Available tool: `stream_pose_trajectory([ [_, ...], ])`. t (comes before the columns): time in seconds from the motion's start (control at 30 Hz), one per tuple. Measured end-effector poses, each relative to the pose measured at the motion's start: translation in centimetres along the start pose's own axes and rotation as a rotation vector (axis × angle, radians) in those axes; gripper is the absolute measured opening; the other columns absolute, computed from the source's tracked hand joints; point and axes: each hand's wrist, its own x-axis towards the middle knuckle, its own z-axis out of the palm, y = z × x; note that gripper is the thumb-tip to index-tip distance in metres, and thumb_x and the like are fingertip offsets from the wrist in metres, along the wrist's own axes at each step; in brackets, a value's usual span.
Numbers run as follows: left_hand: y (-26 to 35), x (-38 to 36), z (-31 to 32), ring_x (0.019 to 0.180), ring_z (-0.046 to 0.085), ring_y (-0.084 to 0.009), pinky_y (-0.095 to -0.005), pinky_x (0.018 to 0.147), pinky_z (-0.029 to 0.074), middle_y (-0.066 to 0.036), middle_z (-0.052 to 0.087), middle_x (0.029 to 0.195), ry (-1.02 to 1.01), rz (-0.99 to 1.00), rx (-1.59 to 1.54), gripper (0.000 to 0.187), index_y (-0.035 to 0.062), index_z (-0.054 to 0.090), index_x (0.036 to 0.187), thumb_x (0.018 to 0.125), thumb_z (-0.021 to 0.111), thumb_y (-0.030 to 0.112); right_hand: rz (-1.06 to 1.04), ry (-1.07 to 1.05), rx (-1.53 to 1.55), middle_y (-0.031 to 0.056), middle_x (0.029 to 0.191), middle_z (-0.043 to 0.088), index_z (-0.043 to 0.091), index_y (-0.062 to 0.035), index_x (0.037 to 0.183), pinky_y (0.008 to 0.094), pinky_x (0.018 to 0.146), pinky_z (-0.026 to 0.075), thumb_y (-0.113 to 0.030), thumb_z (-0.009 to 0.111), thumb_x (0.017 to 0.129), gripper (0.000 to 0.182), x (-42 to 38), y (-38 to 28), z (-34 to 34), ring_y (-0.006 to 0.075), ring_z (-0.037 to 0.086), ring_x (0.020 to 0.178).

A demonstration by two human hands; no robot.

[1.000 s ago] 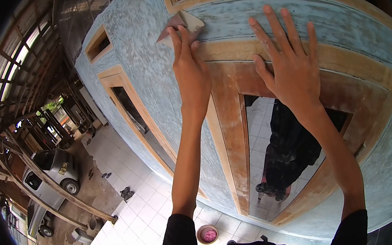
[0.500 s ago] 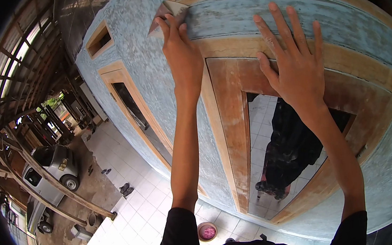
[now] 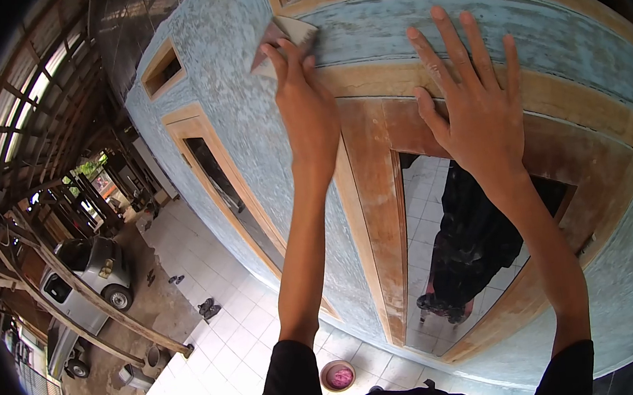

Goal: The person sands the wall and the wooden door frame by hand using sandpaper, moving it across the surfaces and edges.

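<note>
My left hand [image 3: 307, 114] is closed on a folded piece of sandpaper [image 3: 294, 32], brownish on one face and pale on the other. It presses the paper on the blue wall [image 3: 224, 69], close to the corner where the wooden trim [image 3: 377, 76] begins. Fingers spread, my right hand [image 3: 479, 109] lies over the worn blue strip [image 3: 376, 28] and the wood below it, holding nothing. Under both hands is a wooden-framed window [image 3: 368, 162], its dark glass reflecting a figure in black.
A second narrow window [image 3: 210, 158] and a small vent opening [image 3: 161, 68] are on the left. A bowl with something pink [image 3: 338, 377] stands on the white tiled floor [image 3: 218, 359]. Further left are wooden poles [image 3: 122, 315], dark shoes [image 3: 208, 308] and a silver vehicle [image 3: 88, 276].
My left hand has slid a little down and to the right with the sandpaper. My right hand stays at nearly the same spot.
</note>
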Motion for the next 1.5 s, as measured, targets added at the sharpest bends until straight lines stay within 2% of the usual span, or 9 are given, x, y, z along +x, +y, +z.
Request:
stream_pose_trajectory([
  [0.6,-1.7,1.1,-0.3,0.127,0.049,-0.0525,-0.0466,0.1,0.052,-0.043,0.034,0.148,-0.009,-0.064,0.017,0.039,-0.0123,0.051,0.139,0.105,0.047,0.005,0.001,0.004,-0.016,-0.0054,0.165,0.033,0.043,-0.0342,0.155,0.0546,0.126,0.015,-0.041,0.062,0.093,0.065,0.0,0.0,0.2,0.0176,0.029,0.152],
  [0.67,-1.9,1.5,0.0,0.136,0.044,-0.0434,-0.0435,0.108,0.046,-0.037,0.042,0.146,0.067,-0.156,-0.024,0.037,-0.0055,0.057,0.138,0.106,0.047,0.011,0.001,-0.001,-0.016,-0.0055,0.165,0.033,0.043,-0.0344,0.155,0.0545,0.126,0.015,-0.041,0.062,0.093,0.065,-0.1,0.0,0.2,0.0176,0.03,0.152],
  [0.87,-0.4,-0.1,0.0,0.132,0.049,-0.0446,-0.0434,0.106,0.047,-0.038,0.046,0.143,-0.004,0.038,0.072,0.037,-0.0042,0.057,0.138,0.106,0.047,0.011,0.007,0.002,-0.015,-0.0054,0.165,0.033,0.043,-0.035,0.154,0.0545,0.126,0.016,-0.039,0.063,0.092,0.065,0.0,0.0,0.1,0.0178,0.03,0.152],
  [0.97,-0.8,1.4,-0.1,0.131,0.05,-0.0446,-0.0435,0.106,0.047,-0.038,0.046,0.142,0.04,-0.157,-0.043,0.035,-0.0031,0.058,0.137,0.106,0.047,0.01,0.005,0.001,-0.014,-0.0053,0.165,0.034,0.044,-0.035,0.154,0.0545,0.126,0.016,-0.039,0.063,0.092,0.065,0.0,-0.1,0.2,0.018,0.03,0.152],
  [1.1,0.3,1.2,-0.3,0.129,0.048,-0.0524,-0.0477,0.103,0.05,-0.044,0.035,0.147,-0.035,-0.165,-0.057,0.039,-0.0122,0.05,0.139,0.106,0.043,0.006,0.007,0.002,-0.025,-0.0054,0.165,0.034,0.043,-0.0356,0.154,0.0542,0.126,0.016,-0.04,0.063,0.092,0.066,-0.1,0.0,0.2,0.0182,0.03,0.152],
  [1.17,0.1,0.5,0.1,0.127,0.049,-0.0529,-0.0484,0.102,0.051,-0.045,0.035,0.147,-0.044,0.073,0.035,0.039,-0.0111,0.049,0.14,0.106,0.043,0.007,0.011,-0.013,-0.018,-0.0051,0.166,0.032,0.04,-0.0366,0.156,0.0552,0.126,0.016,-0.041,0.062,0.094,0.065,-0.1,0.0,0.0,0.0195,0.029,0.153],
  [1.27,0.5,1.5,0.2,0.129,0.048,-0.0527,-0.0491,0.102,0.051,-0.044,0.035,0.148,0.005,-0.065,-0.014,0.039,-0.0091,0.05,0.141,0.106,0.043,0.008,0.0,-0.026,-0.004,-0.0048,0.166,0.031,0.038,-0.0376,0.157,0.0563,0.126,0.016,-0.041,0.061,0.096,0.065,-0.2,0.1,0.2,0.0209,0.027,0.154],
  [1.4,-0.7,2.8,0.1,0.129,0.047,-0.0533,-0.0501,0.102,0.05,-0.042,0.034,0.149,0.023,-0.016,0.028,0.038,-0.0077,0.052,0.14,0.106,0.044,0.008,0.003,0.007,-0.029,-0.0056,0.164,0.035,0.043,-0.0363,0.154,0.0547,0.126,0.017,-0.04,0.064,0.091,0.066,-0.1,0.0,0.3,0.018,0.031,0.151],
  [1.5,0.9,1.1,0.4,0.128,0.051,-0.0466,-0.0452,0.102,0.05,-0.041,0.043,0.143,0.032,-0.058,0.009,0.038,-0.0096,0.055,0.137,0.106,0.048,0.01,0.009,-0.006,-0.036,-0.006,0.164,0.035,0.043,-0.0365,0.154,0.0546,0.126,0.017,-0.04,0.063,0.092,0.065,-0.1,0.0,0.1,0.0179,0.031,0.151],
])
